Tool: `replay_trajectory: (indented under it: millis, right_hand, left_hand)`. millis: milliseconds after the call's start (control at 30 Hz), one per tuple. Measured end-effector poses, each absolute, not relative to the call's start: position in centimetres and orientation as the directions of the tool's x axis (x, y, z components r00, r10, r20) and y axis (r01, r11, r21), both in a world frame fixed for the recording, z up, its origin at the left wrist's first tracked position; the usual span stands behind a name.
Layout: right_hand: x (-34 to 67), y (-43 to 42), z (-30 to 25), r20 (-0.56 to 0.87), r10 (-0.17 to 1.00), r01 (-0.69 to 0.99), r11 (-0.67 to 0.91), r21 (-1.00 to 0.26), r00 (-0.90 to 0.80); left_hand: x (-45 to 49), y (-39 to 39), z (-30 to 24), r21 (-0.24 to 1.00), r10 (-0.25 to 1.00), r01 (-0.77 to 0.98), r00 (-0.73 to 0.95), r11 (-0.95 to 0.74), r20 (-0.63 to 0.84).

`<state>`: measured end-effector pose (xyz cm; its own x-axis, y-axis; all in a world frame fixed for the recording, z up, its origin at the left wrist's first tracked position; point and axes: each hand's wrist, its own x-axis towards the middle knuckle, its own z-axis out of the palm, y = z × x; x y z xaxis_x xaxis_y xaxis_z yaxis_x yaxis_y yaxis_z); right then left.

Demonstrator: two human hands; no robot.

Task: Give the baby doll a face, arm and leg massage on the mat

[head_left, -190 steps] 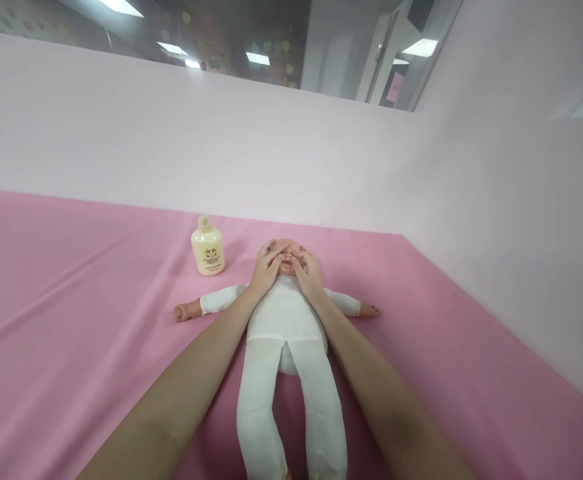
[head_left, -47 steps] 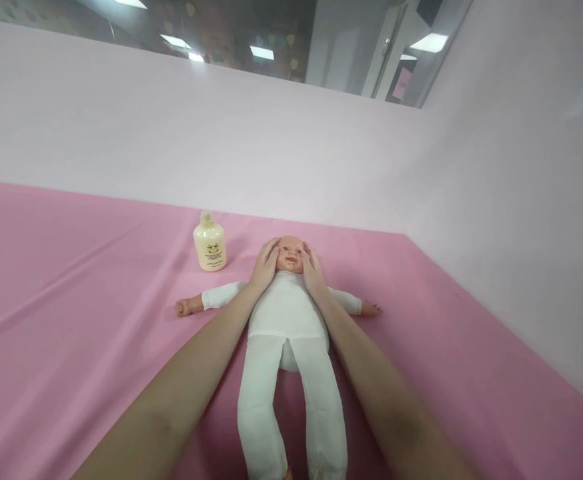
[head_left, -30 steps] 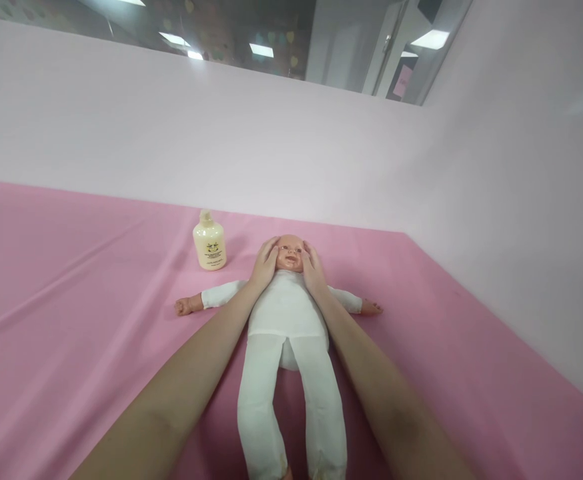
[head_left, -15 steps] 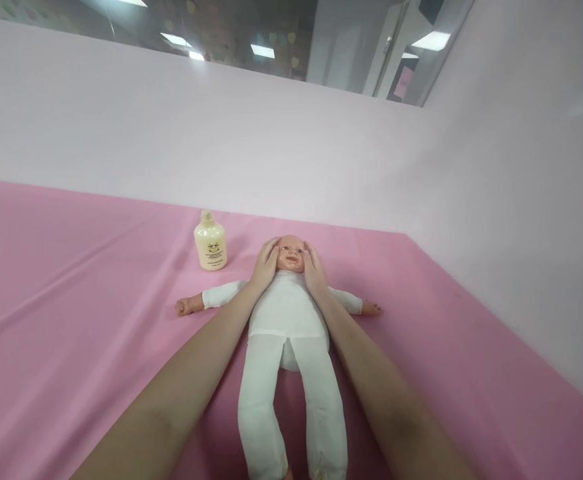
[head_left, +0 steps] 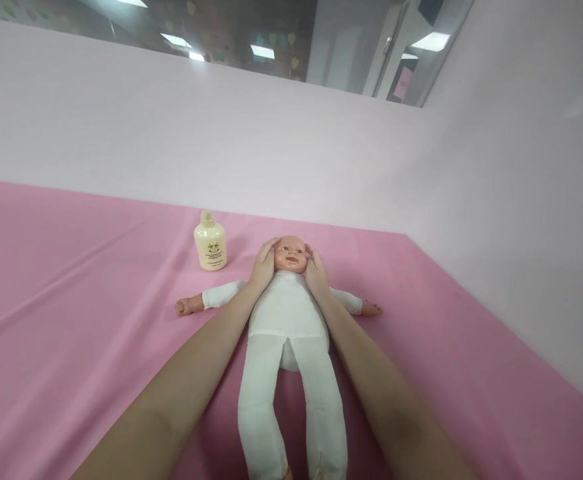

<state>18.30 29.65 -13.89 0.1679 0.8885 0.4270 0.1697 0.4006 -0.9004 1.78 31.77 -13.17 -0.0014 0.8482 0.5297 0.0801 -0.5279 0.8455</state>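
A baby doll in white cloth lies on its back, arms spread wide and face up. My left hand rests flat along the left side of its head, fingers stretched toward the temple. On the opposite side, my right hand lies against the head in the same way, its fingertips partly hidden behind the head. The doll's face shows between my two hands. Both of my forearms run alongside its body and cross over its sleeves.
A pale yellow bottle with dark print stands left of the doll's head. Pink cloth, lightly creased, covers the surface. A white wall rises behind and at the right, with a glass pane above it.
My hands have slid slightly outward and back from the doll's cheeks to the sides of its head, uncovering more of the face. The doll's body and the bottle have not moved.
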Motion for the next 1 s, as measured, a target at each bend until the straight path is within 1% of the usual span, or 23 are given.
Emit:
replay_trajectory:
  millis: [167,267,467,700,867,1000]
  right_hand:
    - [18.3,29.9,-13.9,0.405,0.891,0.180,0.372,-0.911,0.205]
    - [18.2,29.8,-13.7,0.402,0.890,0.176,0.369,-0.912,0.214]
    - [18.0,29.1,-13.1,0.394,0.898,0.170,0.364,-0.916,0.198]
    - [17.7,28.8,-12.9,0.351,0.929,0.086,0.342,-0.936,0.118]
    - [17.6,28.7,-12.7,0.383,0.920,0.117,0.372,-0.921,0.088]
    - [17.6,28.8,-12.8,0.376,0.920,0.136,0.360,-0.923,0.111]
  left_hand:
    - [1.8,32.3,-13.6,0.879,0.879,0.033,-0.032,-0.475,0.476]
    - [1.8,32.7,-13.9,0.889,0.888,0.034,-0.040,-0.458,0.459]
    - [1.8,32.5,-14.1,0.851,0.856,0.109,-0.002,-0.514,0.518]
    - [2.1,32.2,-14.2,0.807,0.826,0.201,0.027,-0.556,0.562]
    - [2.0,32.2,-14.2,0.805,0.824,0.200,0.031,-0.559,0.565]
    - [2.0,32.2,-14.2,0.802,0.825,0.208,0.040,-0.559,0.564]
